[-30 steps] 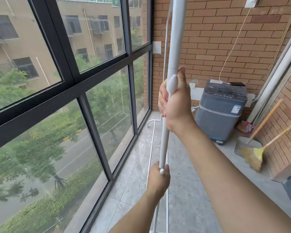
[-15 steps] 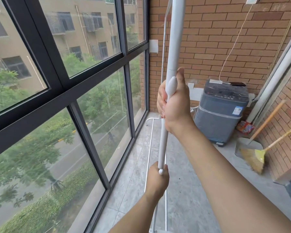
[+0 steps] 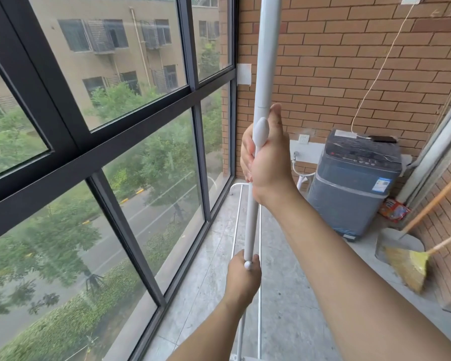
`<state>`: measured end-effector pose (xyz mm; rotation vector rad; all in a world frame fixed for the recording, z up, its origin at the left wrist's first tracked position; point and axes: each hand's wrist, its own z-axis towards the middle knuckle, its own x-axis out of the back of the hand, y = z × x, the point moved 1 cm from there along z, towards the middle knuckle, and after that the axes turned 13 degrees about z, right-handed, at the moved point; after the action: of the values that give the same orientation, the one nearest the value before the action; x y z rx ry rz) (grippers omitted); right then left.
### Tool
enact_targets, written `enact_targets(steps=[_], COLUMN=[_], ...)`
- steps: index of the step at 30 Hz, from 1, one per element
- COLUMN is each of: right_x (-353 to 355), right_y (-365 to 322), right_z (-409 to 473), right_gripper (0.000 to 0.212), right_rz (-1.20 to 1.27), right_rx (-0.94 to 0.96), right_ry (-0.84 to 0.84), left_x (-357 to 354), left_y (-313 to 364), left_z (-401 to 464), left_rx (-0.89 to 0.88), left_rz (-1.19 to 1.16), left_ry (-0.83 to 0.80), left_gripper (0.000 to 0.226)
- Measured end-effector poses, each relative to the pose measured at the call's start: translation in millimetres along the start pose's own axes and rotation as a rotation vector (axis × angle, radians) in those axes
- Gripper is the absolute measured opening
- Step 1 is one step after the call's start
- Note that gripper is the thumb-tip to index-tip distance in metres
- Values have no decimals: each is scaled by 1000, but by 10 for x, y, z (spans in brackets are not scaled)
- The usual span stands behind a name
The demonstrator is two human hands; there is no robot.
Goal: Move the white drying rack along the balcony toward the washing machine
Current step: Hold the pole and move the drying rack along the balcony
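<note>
both hands, right hand point(image 3: 267, 155) and left hand point(image 3: 243, 274), clamped on drying rack upright pole point(image 3: 261, 74). risk: rack feet, partly unseen, snag floor; far rail bumps washing machine point(image 3: 354, 183).

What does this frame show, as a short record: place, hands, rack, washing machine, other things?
place: balcony with a window wall on one side and a brick wall at the far end
left hand: closed around the lower part of the pole
right hand: closed around the pole higher up, by its oval knob
drying rack: white, pole upright, base rails on the floor
washing machine: grey, ahead in the far corner
other things: broom and dustpan against the right wall
</note>
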<state>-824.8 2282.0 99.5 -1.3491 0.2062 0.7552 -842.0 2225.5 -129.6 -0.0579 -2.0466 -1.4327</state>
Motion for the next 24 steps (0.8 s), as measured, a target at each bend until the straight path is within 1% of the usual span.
enact_targets(steps=[10,24], right_x=[220,232], right_y=[23,289], right_z=[483,1225], right_gripper=[56,55], right_rz=[30,0], right_rx=[-3,19], right_ry=[-33,-22], left_x=[-188,-100], left_y=[193,340], left_z=[462,1229], left_rx=[25,15], left_rz=[4,10], left_ry=[25,-11], left_gripper=[42,43])
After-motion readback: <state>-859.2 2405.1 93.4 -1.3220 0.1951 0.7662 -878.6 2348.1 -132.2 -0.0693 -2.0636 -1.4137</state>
